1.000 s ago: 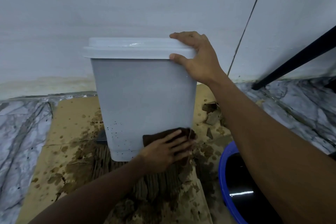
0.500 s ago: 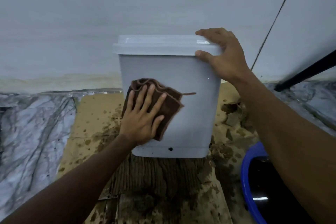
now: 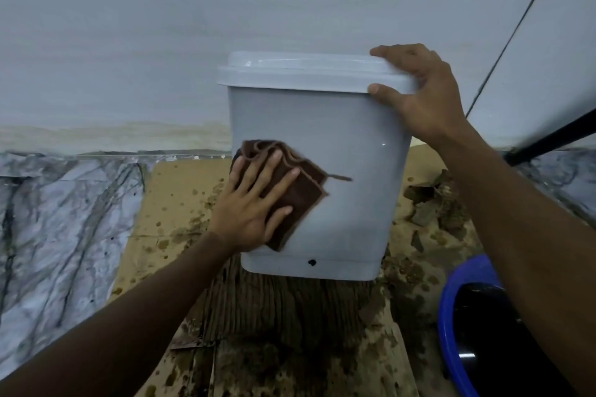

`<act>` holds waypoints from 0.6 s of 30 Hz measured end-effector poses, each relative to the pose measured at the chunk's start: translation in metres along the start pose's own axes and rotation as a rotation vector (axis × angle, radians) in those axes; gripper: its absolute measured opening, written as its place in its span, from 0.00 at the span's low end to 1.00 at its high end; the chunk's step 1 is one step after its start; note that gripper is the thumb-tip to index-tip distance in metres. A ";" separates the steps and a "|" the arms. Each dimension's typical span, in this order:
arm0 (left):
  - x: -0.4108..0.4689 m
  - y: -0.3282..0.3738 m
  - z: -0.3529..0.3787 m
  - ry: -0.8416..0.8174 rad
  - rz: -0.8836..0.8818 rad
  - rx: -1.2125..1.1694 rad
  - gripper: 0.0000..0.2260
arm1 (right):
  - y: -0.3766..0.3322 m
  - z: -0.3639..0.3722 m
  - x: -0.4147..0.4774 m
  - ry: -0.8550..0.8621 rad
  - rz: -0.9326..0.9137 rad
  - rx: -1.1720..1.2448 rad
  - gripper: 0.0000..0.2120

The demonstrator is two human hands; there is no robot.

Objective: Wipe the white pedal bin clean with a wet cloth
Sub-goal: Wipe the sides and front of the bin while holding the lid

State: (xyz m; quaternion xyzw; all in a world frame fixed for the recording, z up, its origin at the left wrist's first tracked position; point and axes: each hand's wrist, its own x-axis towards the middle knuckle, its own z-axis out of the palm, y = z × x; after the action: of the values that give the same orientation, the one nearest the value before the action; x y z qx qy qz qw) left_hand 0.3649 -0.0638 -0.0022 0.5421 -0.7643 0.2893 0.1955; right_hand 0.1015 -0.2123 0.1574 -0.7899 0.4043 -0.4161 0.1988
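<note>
The white pedal bin [image 3: 351, 138] stands upright on wet, stained cardboard, its lid down. My left hand [image 3: 251, 203] presses a folded brown cloth [image 3: 300, 193] flat against the bin's front wall at its left edge, fingers straight and spread. My right hand [image 3: 419, 97] grips the lid's right corner, fingers over the top and thumb on the rim's front. One dark spot [image 3: 312, 262] shows on the bin's base band. The pedal is not visible.
Soggy brown cardboard [image 3: 174, 203] lies under the bin on a marble floor [image 3: 64, 219]. A blue basin [image 3: 451, 316] of dark water sits at lower right. A white wall is close behind, and a black bar [image 3: 554, 135] slants at the right.
My left hand carried the cloth from the bin's lower right corner up to its left middle. The dark specks on the lower front are gone. My right hand stays on the lid.
</note>
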 end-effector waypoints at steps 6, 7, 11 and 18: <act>-0.043 0.041 0.023 -0.128 0.216 0.038 0.28 | 0.000 0.000 0.000 -0.006 0.004 0.010 0.23; -0.054 0.041 0.026 -0.163 0.319 0.068 0.29 | 0.000 0.000 0.000 -0.007 0.005 0.014 0.23; -0.059 0.019 0.026 -0.181 0.479 0.085 0.29 | 0.001 -0.002 -0.003 -0.013 -0.003 0.012 0.23; 0.001 0.002 -0.002 -0.004 -0.052 -0.004 0.28 | -0.002 0.001 -0.002 0.004 0.019 0.001 0.23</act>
State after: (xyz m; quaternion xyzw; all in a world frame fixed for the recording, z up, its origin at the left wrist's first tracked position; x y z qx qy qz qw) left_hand 0.3624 -0.0622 -0.0008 0.5619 -0.7510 0.2815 0.2025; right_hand 0.1021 -0.2101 0.1573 -0.7850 0.4122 -0.4160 0.2021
